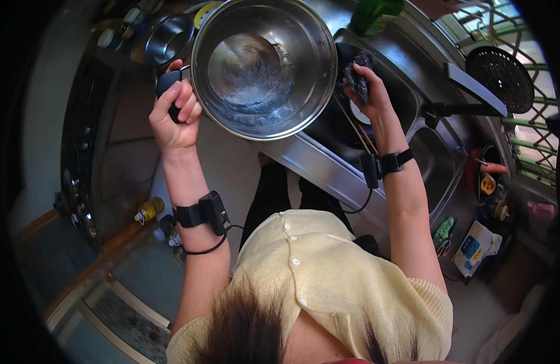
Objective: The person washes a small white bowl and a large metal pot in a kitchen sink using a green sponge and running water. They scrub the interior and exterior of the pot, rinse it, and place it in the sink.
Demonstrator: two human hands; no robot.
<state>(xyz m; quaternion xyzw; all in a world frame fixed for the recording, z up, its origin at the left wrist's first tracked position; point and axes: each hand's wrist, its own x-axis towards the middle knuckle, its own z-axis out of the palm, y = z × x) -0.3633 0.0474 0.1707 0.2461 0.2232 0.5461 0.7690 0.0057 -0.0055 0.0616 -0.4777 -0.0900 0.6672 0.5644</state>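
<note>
A stainless steel pot [261, 68] with a wet, shiny inside is held up above the counter edge, its opening facing me. My left hand [177, 111] is closed around its dark side handle [168, 86]. In my right hand [373, 91] is a steel wool scourer [362, 75], close to the pot's right side. The pot's other handle [346, 59] shows dark beside the scourer. Below my right hand, a dark pan [330, 125] sits in the sink [405, 86], with chopsticks [352, 123] and a white dish [361, 111] partly hidden there.
A faucet [457, 109] stands between the larger sink and a smaller basin [432, 154]. A metal bowl [170, 41] is at the upper left, a green bottle [375, 16] at the top. Scissors [443, 248] and a printed bag [475, 248] lie at right. An oil bottle [150, 210] stands at left.
</note>
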